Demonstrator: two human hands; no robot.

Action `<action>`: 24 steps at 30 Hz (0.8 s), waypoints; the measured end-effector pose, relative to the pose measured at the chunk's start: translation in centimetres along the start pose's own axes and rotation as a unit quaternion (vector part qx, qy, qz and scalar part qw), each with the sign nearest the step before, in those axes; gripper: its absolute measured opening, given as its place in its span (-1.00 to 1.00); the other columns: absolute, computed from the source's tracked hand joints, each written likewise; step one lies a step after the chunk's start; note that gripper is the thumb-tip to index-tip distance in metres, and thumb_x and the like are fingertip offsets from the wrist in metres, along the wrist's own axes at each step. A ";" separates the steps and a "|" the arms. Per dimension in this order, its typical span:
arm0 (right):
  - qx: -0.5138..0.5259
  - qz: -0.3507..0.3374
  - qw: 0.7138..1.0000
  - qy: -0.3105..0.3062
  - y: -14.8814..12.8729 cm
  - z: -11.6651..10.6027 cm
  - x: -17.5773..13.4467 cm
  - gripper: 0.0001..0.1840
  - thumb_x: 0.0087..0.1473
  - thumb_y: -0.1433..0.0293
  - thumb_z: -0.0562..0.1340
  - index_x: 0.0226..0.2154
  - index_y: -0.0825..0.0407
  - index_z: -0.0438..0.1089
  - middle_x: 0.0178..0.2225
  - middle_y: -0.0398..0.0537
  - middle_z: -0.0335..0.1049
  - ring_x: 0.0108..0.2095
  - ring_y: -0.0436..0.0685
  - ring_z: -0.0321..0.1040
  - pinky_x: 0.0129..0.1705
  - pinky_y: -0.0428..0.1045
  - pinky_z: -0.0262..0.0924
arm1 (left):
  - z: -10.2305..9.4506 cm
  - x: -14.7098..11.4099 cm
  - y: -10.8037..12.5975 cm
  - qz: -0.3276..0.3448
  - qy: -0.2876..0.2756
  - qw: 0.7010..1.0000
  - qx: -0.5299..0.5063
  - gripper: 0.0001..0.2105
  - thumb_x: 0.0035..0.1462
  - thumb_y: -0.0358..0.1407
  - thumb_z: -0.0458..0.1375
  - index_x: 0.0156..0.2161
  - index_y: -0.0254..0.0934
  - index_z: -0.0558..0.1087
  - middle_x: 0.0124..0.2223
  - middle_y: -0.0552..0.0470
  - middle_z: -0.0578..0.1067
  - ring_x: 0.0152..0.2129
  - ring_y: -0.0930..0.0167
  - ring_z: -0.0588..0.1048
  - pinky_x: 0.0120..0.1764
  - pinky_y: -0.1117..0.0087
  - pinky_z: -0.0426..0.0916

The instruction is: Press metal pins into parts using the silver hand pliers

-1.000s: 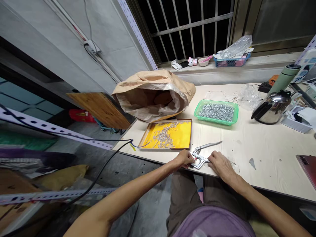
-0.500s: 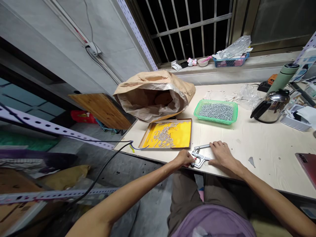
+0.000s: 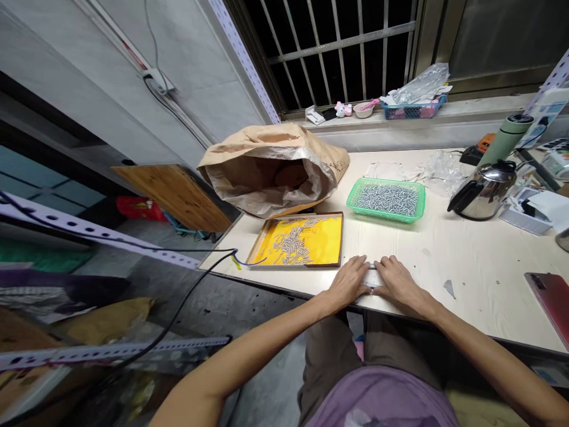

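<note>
A pair of silver hand pliers [image 3: 370, 278] lies at the front edge of the table, mostly covered by my two hands. My left hand [image 3: 350, 282] is wrapped over the head end of the pliers, so the jaws are hidden. From the other side, my right hand [image 3: 395, 281] grips the handle ends. Only short stretches of the handles show between the hands. Just beyond my left hand is a shallow tray [image 3: 342, 243] with a yellow bottom, holding many small silver metal pins [image 3: 293, 244].
A green plastic basket [image 3: 386, 218] full of small metal pieces stands farther back. An open brown paper bag [image 3: 271, 139] lies behind the tray. Kettle [image 3: 483, 190], green flask [image 3: 507, 139] and red phone [image 3: 549, 302] are to the right. A dark cable [image 3: 191, 255] crosses at left.
My left hand has shifted from pinching at the jaws to covering the head of the pliers, closer to my right hand. My right hand stays on the handles.
</note>
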State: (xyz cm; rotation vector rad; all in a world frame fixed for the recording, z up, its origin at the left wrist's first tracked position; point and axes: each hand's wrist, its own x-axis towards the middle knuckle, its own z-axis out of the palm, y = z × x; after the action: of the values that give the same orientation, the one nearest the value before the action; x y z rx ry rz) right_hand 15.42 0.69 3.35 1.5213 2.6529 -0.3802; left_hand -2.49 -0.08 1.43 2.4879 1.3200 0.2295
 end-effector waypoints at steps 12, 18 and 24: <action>-0.048 0.018 0.997 -0.057 0.1 -1.2 -0.1 -0.77 0.05 0.37 0.26 -0.21 0.13 0.42 -0.21 0.11 0.41 -0.10 0.23 0.28 -0.14 0.00 0.14 | -0.6 2.7 1.6 0.034 -0.119 0.988 0.093 -0.78 0.18 -0.23 0.10 -0.15 -0.36 0.35 -0.15 -0.15 0.40 -0.13 0.23 0.35 -0.14 0.24 0.33; -0.030 0.024 0.999 -0.035 0.2 -0.3 -0.5 -0.87 0.13 0.40 0.18 -0.27 0.07 0.43 -0.27 0.03 0.42 -0.16 0.16 0.31 -0.19 -0.03 0.12 | 0.2 2.7 1.7 0.007 -0.107 0.992 0.073 -0.85 0.22 -0.27 0.05 -0.24 -0.31 0.38 -0.22 -0.09 0.43 -0.15 0.27 0.37 -0.15 0.28 0.35; -0.013 -0.017 1.000 -0.023 2.3 -1.2 0.0 -0.66 0.08 0.24 0.24 -0.13 0.10 0.39 -0.19 0.09 0.40 -0.16 0.20 0.28 -0.19 -0.01 0.11 | 3.3 0.6 1.7 0.025 0.042 0.998 0.032 -0.73 0.25 -0.36 -0.04 0.04 -0.33 0.28 0.11 -0.24 0.34 0.10 0.22 0.27 0.09 0.11 0.24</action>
State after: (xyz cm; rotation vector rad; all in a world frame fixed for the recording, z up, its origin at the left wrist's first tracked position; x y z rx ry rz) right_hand 17.48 2.12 4.08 1.4448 2.6400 -0.3761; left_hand 0.06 -1.16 -1.04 2.5936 1.3195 0.3109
